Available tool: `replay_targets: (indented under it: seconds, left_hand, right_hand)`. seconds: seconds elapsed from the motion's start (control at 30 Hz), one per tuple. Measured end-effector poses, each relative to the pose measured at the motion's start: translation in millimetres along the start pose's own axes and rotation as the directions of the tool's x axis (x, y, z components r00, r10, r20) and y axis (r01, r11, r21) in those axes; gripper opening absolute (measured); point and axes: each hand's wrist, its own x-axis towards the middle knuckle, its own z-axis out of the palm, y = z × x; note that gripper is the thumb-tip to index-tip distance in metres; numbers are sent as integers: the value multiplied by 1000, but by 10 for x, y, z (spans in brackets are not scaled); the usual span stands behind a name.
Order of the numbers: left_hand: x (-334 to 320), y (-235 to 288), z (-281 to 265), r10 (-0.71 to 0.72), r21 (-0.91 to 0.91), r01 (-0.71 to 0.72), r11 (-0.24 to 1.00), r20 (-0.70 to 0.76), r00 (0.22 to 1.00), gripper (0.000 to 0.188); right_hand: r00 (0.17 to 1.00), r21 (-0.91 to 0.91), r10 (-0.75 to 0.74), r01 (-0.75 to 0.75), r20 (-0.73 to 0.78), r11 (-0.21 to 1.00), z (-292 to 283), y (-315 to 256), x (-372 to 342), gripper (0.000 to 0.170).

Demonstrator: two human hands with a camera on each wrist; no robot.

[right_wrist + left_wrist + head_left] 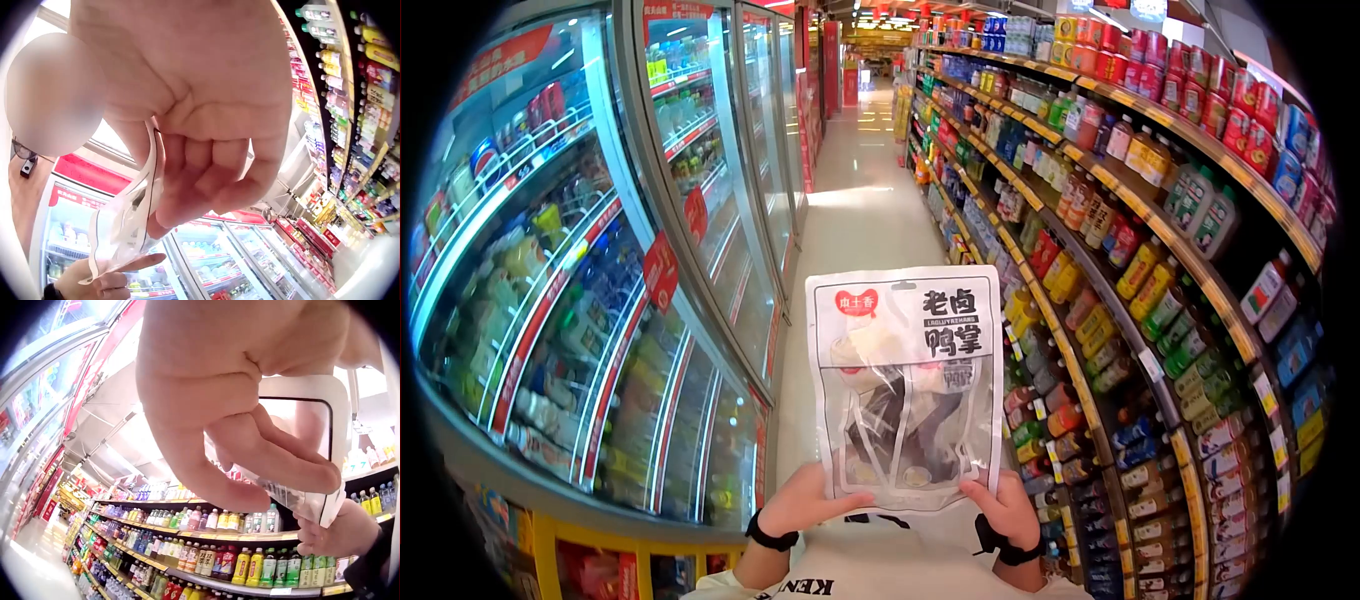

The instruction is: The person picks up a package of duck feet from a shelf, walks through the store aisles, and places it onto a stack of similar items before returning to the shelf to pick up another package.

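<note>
A flat white food bag of duck feet [900, 400] with a clear window is held upright in front of the person's chest. Its printed face, with large black characters and a red logo, shows in the head view. The left hand [805, 500] grips the lower left corner, thumb on the front and fingers behind. At the lower right corner the right hand [1008, 508] grips it likewise. Curled fingers [275, 456] lie against the back of the bag in the left wrist view. The right wrist view shows the bag [128, 215] edge-on, pinched between thumb and fingers.
Glass-door drink coolers [700, 200] line the left side. Long shelves [1140, 200] of bottles and cans run along the right. Between them a pale tiled aisle [860, 220] leads away. Both wrists wear black bands [772, 533].
</note>
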Motion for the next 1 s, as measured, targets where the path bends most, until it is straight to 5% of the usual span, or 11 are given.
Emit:
replay_targets:
  seconds: [0.13, 0.2, 0.33, 0.53, 0.57, 0.73, 0.8, 1.0]
  left_hand:
    - [431, -209, -366, -69, 197, 68, 978, -7, 998, 43]
    - [600, -376, -487, -204, 67, 203, 977, 8, 979, 51]
    - [1075, -661, -663, -199, -66, 199, 978, 11, 980, 49]
    - [2139, -568, -1008, -194, -5, 194, 981, -67, 979, 30]
    - [2318, -539, -1026, -271, -221, 249, 943, -80, 959, 28]
    - [3209, -602, -1275, -183, -232, 158, 960, -88, 979, 27]
    - [3530, -649, -1302, -190, -397, 134, 908, -105, 976, 33]
    - [4372, -992, -1419, -244, -356, 194, 914, -102, 964, 36]
  right_hand:
    - [998, -50, 8, -11, -60, 999, 133, 35, 620, 17]
    - [998, -25, 36, -37, -57, 999, 170, 126, 878, 17]
    - [1000, -64, 9, -8, 16, 998, 62, 327, 1496, 21]
    - [996, -133, -80, 84, 36, 988, -289, 554, 2592, 23]
    - [996, -146, -87, 90, 27, 985, -365, 608, 2772, 24]
    - [970, -208, -226, 240, 86, 948, -884, 590, 3771, 25]
    - [953, -193, -270, 293, 134, 936, -1049, 626, 4116, 25]
    - [965, -228, -222, 249, 139, 941, -1302, 887, 4859, 23]
